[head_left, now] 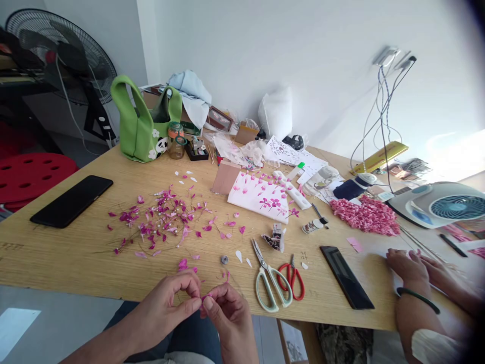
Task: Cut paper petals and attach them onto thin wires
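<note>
Head view: left hand [163,312] and right hand [227,313] both closed in a pinch at lower centre of the frame, fingertips meeting on a small magenta petal [204,299] just over the near edge of the wooden table [68,263]. Loose magenta petals and wire stems [159,222] scattered left of centre, beyond the hands. Right of the hands, pale-green-handled scissors [264,290] lie beside red-handled snips [285,281], not touching either hand. At lower right, a co-worker's hands [411,268] rest on white paper [382,253], a dark bangle [419,299] on one wrist. Crumpled pink blossoms [366,216] heaped just beyond them.
</note>
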The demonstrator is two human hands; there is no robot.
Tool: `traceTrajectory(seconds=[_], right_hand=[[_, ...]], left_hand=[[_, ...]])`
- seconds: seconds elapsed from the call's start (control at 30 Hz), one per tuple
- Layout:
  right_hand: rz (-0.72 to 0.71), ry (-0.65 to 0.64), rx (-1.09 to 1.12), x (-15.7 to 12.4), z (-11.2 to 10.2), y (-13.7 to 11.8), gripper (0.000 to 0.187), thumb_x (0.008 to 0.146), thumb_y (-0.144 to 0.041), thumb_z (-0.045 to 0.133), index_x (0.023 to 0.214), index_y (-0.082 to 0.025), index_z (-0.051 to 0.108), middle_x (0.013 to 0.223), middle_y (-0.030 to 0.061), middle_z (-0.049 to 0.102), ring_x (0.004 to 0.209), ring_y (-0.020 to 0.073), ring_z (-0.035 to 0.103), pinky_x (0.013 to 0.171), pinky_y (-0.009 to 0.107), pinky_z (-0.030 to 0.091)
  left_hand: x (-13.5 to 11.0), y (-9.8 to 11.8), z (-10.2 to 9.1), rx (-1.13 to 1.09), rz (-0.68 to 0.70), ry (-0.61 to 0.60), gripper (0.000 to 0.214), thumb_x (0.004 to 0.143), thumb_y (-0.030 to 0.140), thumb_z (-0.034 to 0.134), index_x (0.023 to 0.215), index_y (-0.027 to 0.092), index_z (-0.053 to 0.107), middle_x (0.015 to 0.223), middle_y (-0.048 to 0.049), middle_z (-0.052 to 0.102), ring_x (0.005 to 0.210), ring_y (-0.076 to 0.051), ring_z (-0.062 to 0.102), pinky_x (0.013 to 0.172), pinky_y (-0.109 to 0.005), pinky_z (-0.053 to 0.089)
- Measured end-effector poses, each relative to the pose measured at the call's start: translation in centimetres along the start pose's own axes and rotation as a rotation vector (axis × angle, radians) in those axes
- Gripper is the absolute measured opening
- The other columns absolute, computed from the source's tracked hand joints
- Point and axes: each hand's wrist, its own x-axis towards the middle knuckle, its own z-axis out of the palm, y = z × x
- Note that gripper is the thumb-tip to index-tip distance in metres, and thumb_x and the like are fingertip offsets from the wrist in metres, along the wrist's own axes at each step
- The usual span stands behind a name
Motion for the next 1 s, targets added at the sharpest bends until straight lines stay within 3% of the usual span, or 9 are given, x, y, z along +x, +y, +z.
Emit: traceTrajectory(seconds=[0.1, 0.17, 0.2, 0.4, 0.5, 0.63, 0.8, 0.93, 1.0], right_hand=[[-0.099, 0.048, -0.436, 2.6, -2.6, -2.5, 0.022, 0.083, -0.038, 0.059, 0.088, -0.018, 0.066, 0.077, 0.0048, 0.066, 0.071, 0.0181, 0.058, 0.067, 0.029, 0.045], [-0.259, 0.224, -0.942, 5.7, -4.9, -4.3, 0.020, 0.087, -0.030, 0.052, 0.094, -0.018, 0.066, 0.083, 0.0069, 0.066, 0.075, 0.0202, 0.058, 0.069, 0.031, 0.043], [-0.293, 0.267, -1.026, 7.5, -6.0, -5.0, 0.019, 0.086, -0.023, 0.052, 0.096, -0.017, 0.067, 0.086, 0.0090, 0.064, 0.080, 0.0225, 0.057, 0.073, 0.034, 0.041], [-0.386, 0.204, -1.161, 14.9, -9.2, -5.3, 0.028, 0.064, 0.006, 0.056, 0.070, -0.017, 0.071, 0.071, 0.0079, 0.060, 0.077, 0.0231, 0.052, 0.074, 0.033, 0.036], [-0.458, 0.194, -1.139, 14.8, -9.3, -5.3, 0.027, 0.065, 0.005, 0.056, 0.058, -0.018, 0.067, 0.065, 0.0050, 0.057, 0.074, 0.0205, 0.051, 0.070, 0.030, 0.036], [-0.592, 0.252, -1.022, 11.6, -9.1, -6.4, 0.015, 0.081, -0.013, 0.057, 0.073, -0.020, 0.068, 0.076, 0.0034, 0.056, 0.070, 0.0166, 0.052, 0.064, 0.028, 0.040], [-0.770, 0.310, -0.791, 6.8, -6.7, -5.9, 0.009, 0.085, -0.017, 0.059, 0.083, -0.022, 0.067, 0.077, 0.0015, 0.055, 0.070, 0.0143, 0.054, 0.061, 0.027, 0.045], [-0.914, 0.243, -0.653, 4.7, -4.5, -4.5, 0.031, 0.081, -0.002, 0.058, 0.096, -0.027, 0.067, 0.084, 0.0022, 0.058, 0.076, 0.0151, 0.058, 0.064, 0.029, 0.049], [-0.953, 0.220, -0.638, 4.4, -3.8, -3.9, 0.038, 0.081, 0.002, 0.056, 0.102, -0.029, 0.066, 0.087, 0.0027, 0.059, 0.079, 0.0159, 0.060, 0.066, 0.030, 0.052]], left_hand=[[0.3, 0.2, -0.1, 0.064, 0.014, 0.074, 0.020, 0.083, 0.032, 0.052, 0.068, 0.019, 0.052, 0.076, -0.0001, 0.057, 0.079, -0.017, 0.054, 0.077, -0.028, 0.042], [0.7, 0.3, -0.2, 0.169, 0.072, 0.152, 0.019, 0.084, 0.029, 0.051, 0.067, 0.020, 0.052, 0.078, -0.0010, 0.056, 0.085, -0.019, 0.054, 0.080, -0.030, 0.042], [1.0, 0.3, -0.3, 0.234, 0.111, 0.189, 0.018, 0.084, 0.027, 0.051, 0.068, 0.020, 0.053, 0.079, -0.0019, 0.057, 0.088, -0.020, 0.053, 0.081, -0.031, 0.041], [4.4, 0.1, -0.3, 0.638, 0.247, 0.262, 0.019, 0.082, 0.012, 0.049, 0.069, 0.019, 0.060, 0.080, -0.0045, 0.058, 0.087, -0.022, 0.051, 0.081, -0.037, 0.042], [6.0, -0.5, 0.0, 0.731, 0.230, 0.274, 0.021, 0.082, 0.011, 0.048, 0.068, 0.018, 0.063, 0.081, -0.0073, 0.060, 0.092, -0.025, 0.050, 0.087, -0.042, 0.040], [6.8, -1.1, 0.3, 0.721, 0.231, 0.279, 0.016, 0.078, 0.012, 0.052, 0.072, 0.016, 0.066, 0.085, -0.0100, 0.062, 0.094, -0.027, 0.049, 0.088, -0.044, 0.039], [6.6, 1.4, 0.7, 0.251, 0.226, 0.300, 0.024, 0.085, 0.029, 0.049, 0.077, 0.019, 0.069, 0.083, -0.0070, 0.065, 0.084, -0.023, 0.053, 0.079, -0.035, 0.041], [6.0, 3.8, 1.3, -0.442, -0.047, -0.048, 0.036, 0.084, 0.046, 0.052, 0.078, 0.015, 0.070, 0.074, -0.0049, 0.068, 0.068, -0.017, 0.056, 0.063, -0.027, 0.039], [5.8, 4.0, 1.5, -0.625, -0.080, -0.097, 0.031, 0.080, 0.043, 0.059, 0.076, 0.014, 0.069, 0.071, -0.0042, 0.068, 0.064, -0.014, 0.055, 0.063, -0.026, 0.039]])
